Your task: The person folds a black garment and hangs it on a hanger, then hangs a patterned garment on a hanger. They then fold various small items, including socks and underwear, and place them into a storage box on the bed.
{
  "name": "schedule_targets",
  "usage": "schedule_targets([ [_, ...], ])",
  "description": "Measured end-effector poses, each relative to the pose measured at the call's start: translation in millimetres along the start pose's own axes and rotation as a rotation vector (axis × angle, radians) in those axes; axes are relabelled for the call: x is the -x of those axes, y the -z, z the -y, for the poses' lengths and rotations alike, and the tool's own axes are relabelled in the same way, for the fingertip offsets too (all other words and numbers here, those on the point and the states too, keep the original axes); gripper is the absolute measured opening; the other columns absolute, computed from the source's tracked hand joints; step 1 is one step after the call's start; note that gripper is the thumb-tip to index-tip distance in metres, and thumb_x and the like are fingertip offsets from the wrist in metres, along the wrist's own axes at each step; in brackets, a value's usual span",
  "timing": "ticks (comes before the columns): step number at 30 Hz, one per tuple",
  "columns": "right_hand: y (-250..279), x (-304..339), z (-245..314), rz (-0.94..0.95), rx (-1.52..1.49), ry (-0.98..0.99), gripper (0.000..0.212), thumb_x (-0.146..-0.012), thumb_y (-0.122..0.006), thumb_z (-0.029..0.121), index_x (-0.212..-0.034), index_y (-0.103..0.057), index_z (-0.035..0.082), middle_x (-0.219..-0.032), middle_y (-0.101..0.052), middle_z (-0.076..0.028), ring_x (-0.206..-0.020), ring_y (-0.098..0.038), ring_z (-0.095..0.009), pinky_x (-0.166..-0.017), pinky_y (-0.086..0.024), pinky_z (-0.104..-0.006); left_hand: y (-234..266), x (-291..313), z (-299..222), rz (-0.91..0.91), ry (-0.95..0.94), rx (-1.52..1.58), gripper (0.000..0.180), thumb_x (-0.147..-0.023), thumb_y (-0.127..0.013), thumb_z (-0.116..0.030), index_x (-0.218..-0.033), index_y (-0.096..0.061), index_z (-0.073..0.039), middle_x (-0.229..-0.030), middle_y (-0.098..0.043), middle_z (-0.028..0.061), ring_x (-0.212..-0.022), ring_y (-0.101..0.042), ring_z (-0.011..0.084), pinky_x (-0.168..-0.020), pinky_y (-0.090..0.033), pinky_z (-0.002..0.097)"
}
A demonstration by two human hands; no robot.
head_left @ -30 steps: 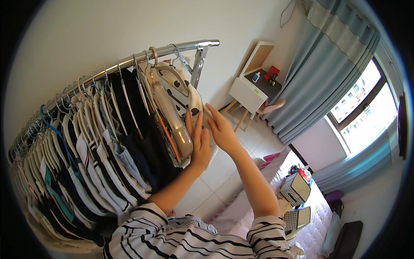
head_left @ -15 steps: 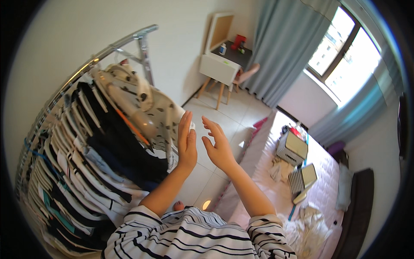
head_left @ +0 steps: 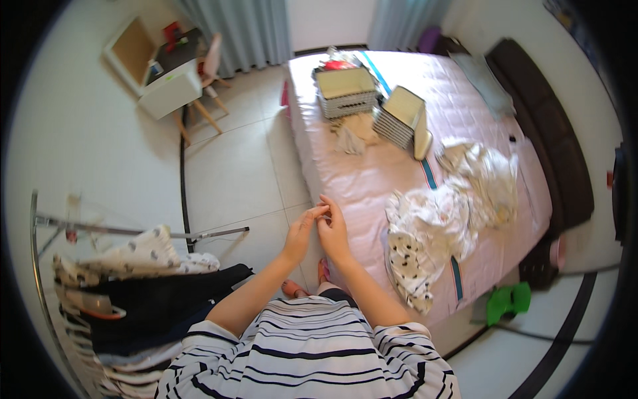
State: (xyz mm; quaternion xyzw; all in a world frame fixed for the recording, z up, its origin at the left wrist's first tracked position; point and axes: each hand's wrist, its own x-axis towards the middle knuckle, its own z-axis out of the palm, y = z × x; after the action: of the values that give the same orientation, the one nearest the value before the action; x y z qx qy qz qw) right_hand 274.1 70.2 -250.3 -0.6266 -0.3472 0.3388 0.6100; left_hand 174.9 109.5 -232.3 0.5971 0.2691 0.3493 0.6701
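My left hand (head_left: pixel 302 233) and my right hand (head_left: pixel 333 231) meet at the fingertips in front of my body. Their fingers are stretched and slightly curved, and nothing shows between them. Just right of them is the edge of a bed with a pale pink cover (head_left: pixel 359 233). On it lies a crumpled white garment with dark spots (head_left: pixel 419 266), beside a cream crumpled cloth (head_left: pixel 492 173). To the left stands a metal clothes rack (head_left: pixel 36 259) holding black clothing (head_left: pixel 153 292) and a white spotted garment (head_left: pixel 156 249).
Two striped fabric storage boxes, one upright (head_left: pixel 345 105) and one tilted (head_left: pixel 392 130), sit on the bed's far part. A white desk (head_left: pixel 169 93) and a pink chair (head_left: pixel 212 60) stand at the far left. A green object (head_left: pixel 508 302) is beyond the bed's near right corner.
The view has turned right, toward the bed, and the rack has shifted to the lower left. My hands, apart before, have come together at the fingertips.
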Motion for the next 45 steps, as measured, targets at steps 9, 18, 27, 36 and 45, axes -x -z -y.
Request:
schedule_targets([
  [9,135.7,45.3,-115.3,-0.341,0.115,-0.35,0.039,-0.08,-0.051,-0.002,-0.12,-0.051,0.002,-0.103,-0.057,-0.013,-0.089,-0.057,-0.021,-0.079,-0.047,-0.0296,-110.9,-12.6,136.0,0.458,0.488,-0.008,0.039,-0.098,-0.04,-0.025,-0.121,-0.054,0.003,-0.121,-0.056,0.014,-0.115,-0.05,0.0192,-0.1,-0.034,0.0294],
  [18,212.3,29.6,-245.8,-0.56,0.89,-0.305,0.072,-0.074,-0.058,-0.002,-0.139,-0.03,0.01,-0.137,-0.032,-0.022,-0.105,-0.055,-0.036,-0.082,-0.048,-0.0396,-177.4,-15.8,250.4,0.391,0.551,-0.246,0.043,-0.098,-0.038,-0.029,-0.119,-0.056,0.004,-0.117,-0.059,0.0141,-0.109,-0.054,0.0213,-0.096,-0.038,0.0306],
  [27,254.4,16.1,-263.1,-0.133,0.991,-0.852,0.035,-0.076,-0.059,0.012,-0.111,-0.056,0.008,-0.117,-0.055,-0.018,-0.101,-0.055,-0.038,-0.076,-0.048,-0.0439,-123.5,-2.0,248.1,0.372,0.876,-0.087,0.046,-0.099,-0.035,-0.038,-0.121,-0.056,-0.003,-0.107,-0.061,0.0077,-0.099,-0.054,0.0173,-0.087,-0.041,0.0316],
  [36,158.3,38.7,-143.1,-0.019,0.807,-0.001,0.012,-0.071,-0.061,0.01,-0.08,-0.059,0.002,-0.094,-0.06,-0.018,-0.091,-0.057,-0.035,-0.077,-0.045,-0.0437,-59.2,-1.4,185.8,0.099,1.123,0.042,0.051,-0.092,-0.046,-0.047,-0.13,-0.047,-0.014,-0.114,-0.057,0.0034,-0.102,-0.052,0.016,-0.088,-0.042,0.0378],
  [45,42.4,79.4,-24.5,0.641,0.23,0.069,0.02,-0.072,-0.061,0.008,-0.09,-0.057,0.003,-0.095,-0.061,-0.014,-0.089,-0.058,-0.031,-0.077,-0.047,-0.0361,26.4,34.6,158.6,0.6,1.096,0.025,0.09,-0.078,-0.069,-0.017,-0.146,-0.01,-0.018,-0.123,-0.052,0.0122,-0.108,-0.053,0.0191,-0.08,-0.049,0.0383],
])
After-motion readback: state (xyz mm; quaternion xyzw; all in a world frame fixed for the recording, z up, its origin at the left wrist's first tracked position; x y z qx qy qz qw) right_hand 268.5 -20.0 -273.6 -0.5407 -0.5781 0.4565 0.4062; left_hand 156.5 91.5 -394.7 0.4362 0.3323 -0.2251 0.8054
